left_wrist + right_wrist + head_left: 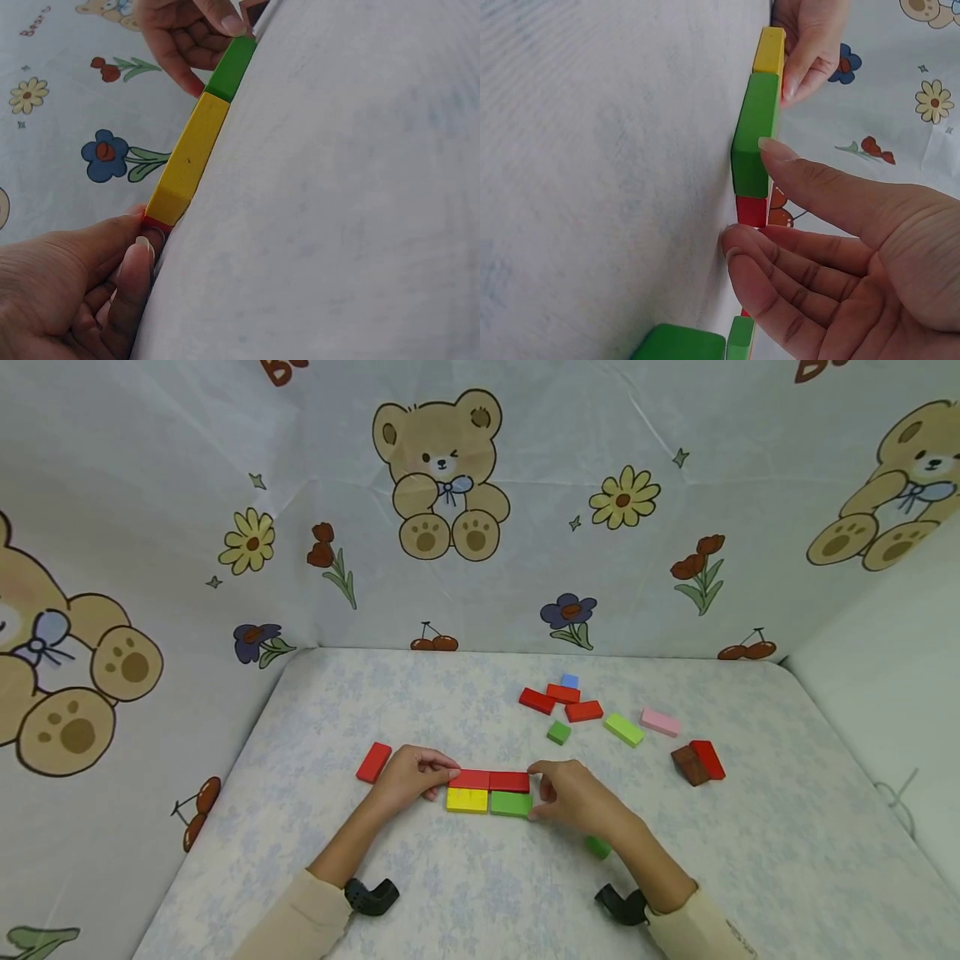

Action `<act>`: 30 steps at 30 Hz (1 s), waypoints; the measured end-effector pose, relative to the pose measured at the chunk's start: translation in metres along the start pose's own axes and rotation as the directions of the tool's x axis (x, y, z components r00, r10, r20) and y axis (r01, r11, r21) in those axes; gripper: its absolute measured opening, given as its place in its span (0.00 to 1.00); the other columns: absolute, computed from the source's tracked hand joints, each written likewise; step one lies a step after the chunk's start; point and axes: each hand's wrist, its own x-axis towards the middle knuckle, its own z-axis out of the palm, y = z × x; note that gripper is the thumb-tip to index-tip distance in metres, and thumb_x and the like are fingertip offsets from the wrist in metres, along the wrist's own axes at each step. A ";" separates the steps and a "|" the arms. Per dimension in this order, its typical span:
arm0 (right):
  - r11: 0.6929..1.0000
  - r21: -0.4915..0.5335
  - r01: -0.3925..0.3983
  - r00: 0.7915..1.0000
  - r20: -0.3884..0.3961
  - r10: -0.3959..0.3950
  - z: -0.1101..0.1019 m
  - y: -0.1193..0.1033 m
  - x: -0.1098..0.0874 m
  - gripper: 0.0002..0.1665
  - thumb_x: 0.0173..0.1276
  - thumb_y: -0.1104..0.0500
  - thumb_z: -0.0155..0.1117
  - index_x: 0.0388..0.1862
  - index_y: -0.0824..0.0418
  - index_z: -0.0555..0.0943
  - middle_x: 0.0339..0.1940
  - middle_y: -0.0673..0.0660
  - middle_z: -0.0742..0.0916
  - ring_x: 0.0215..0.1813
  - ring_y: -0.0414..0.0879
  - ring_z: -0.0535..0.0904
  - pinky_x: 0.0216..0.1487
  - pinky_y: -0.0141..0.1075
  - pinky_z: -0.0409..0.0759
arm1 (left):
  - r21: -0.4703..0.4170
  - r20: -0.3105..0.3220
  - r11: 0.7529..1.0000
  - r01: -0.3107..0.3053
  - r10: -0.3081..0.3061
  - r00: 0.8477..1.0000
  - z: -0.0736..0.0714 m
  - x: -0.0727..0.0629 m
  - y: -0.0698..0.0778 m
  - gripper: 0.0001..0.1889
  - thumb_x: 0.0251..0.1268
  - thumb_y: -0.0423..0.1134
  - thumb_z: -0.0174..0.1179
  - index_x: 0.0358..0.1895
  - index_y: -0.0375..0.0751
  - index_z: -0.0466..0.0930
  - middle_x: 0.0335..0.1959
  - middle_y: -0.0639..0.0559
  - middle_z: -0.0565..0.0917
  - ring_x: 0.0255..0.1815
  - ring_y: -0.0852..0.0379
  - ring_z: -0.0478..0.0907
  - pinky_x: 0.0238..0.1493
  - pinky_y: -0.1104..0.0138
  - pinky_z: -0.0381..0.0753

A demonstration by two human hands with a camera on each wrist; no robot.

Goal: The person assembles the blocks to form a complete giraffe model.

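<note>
Two red blocks point(469, 779) lie end to end, touching a front row of a yellow block point(467, 801) and a green block point(511, 804). At the left end, my left hand point(416, 772) holds the left red block with thumb and fingertips; in the left wrist view its fingers partly hide that block's end point(154, 224). My right hand point(576, 797) spans the right end, its thumb at the green block's near corner and its index finger at the far corner of the right red block point(509, 782). The right wrist view shows the thumb against the green block point(754, 142).
A loose red block point(373, 762) lies left of the left hand. Behind to the right are several red, green and pink blocks point(660, 722) and a blue one point(569, 681). A brown block point(690, 765) leans against a red one. Another green block point(597, 847) lies under the right forearm.
</note>
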 end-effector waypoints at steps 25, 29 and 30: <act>0.999 0.031 0.004 1.000 -0.025 -0.004 0.004 0.002 0.000 0.31 0.54 0.58 0.84 0.56 0.61 0.81 0.26 0.48 0.80 0.30 0.42 0.75 0.32 0.32 0.78 | -0.010 0.005 1.000 -0.001 0.001 1.000 0.000 0.000 0.002 0.08 0.62 0.43 0.73 0.41 0.47 0.91 0.25 0.50 0.86 0.18 0.55 0.77 0.27 0.64 0.84; 0.999 0.033 0.023 0.999 -0.027 -0.023 0.004 0.002 -0.001 0.31 0.54 0.59 0.83 0.55 0.62 0.80 0.26 0.48 0.80 0.30 0.42 0.74 0.32 0.32 0.77 | -0.012 0.008 1.000 -0.002 0.002 1.000 0.000 0.000 0.002 0.07 0.63 0.43 0.73 0.41 0.46 0.91 0.24 0.50 0.86 0.18 0.55 0.77 0.26 0.64 0.84; 0.999 0.033 0.028 0.999 -0.028 -0.027 0.004 0.002 -0.002 0.31 0.54 0.59 0.83 0.55 0.62 0.80 0.26 0.48 0.80 0.30 0.42 0.74 0.31 0.32 0.77 | -0.011 0.009 1.000 -0.002 0.002 1.000 0.000 0.000 0.002 0.07 0.63 0.42 0.72 0.41 0.46 0.91 0.24 0.50 0.86 0.18 0.55 0.77 0.26 0.64 0.84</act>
